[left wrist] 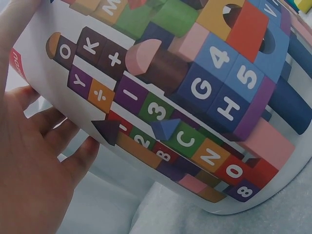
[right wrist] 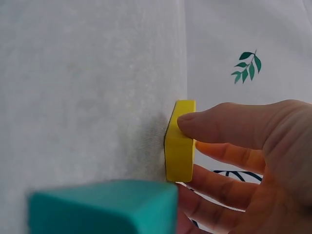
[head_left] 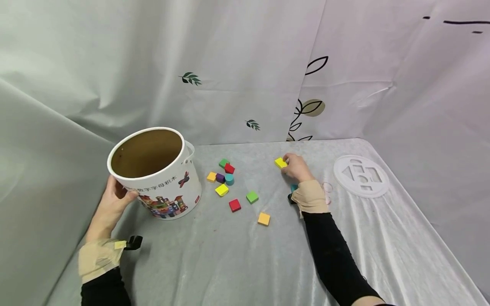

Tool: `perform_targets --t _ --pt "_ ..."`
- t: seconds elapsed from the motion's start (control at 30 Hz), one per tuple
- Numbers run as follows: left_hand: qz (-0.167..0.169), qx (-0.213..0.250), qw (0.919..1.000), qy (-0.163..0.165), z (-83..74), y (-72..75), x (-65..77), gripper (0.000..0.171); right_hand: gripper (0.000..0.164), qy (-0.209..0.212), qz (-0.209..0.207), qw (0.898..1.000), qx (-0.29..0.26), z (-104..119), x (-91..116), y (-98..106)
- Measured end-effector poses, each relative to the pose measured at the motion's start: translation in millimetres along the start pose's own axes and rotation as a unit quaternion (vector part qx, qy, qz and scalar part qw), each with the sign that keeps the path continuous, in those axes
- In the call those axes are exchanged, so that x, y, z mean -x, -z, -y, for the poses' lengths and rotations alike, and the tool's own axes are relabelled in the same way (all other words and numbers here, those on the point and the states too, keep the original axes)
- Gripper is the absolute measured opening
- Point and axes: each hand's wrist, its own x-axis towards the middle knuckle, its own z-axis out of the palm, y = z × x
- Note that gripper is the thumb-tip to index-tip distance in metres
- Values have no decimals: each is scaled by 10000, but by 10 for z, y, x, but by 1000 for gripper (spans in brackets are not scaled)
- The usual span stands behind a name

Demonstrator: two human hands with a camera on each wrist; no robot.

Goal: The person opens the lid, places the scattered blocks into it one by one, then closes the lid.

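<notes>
My left hand (head_left: 111,208) holds the left side of a white bucket (head_left: 172,187), thumb on its printed front and fingers round the side. The bucket stands open at the top, and its printed blocks fill the left wrist view. On the right, my right hand (head_left: 299,168) pinches a yellow block (right wrist: 180,151), thumb on one face and fingers at the opposite side. The block is at the cloth surface, near its back edge. A teal block (right wrist: 107,207) lies close by, partly hidden under the right wrist in the head view.
Between the hands lie several loose blocks, among them a red block (head_left: 235,205), a green block (head_left: 252,197), an orange block (head_left: 263,219) and a purple block (head_left: 220,178). A round white lid with shaped holes (head_left: 340,178) lies at the right. Cloth walls rise behind.
</notes>
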Motion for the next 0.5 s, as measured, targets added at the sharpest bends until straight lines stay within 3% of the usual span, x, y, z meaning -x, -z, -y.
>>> perform_targets --t 0.5 --pt "25 -20 10000 -25 14 8 -1 86 37 -174 92 9991 -378 3 36 133"
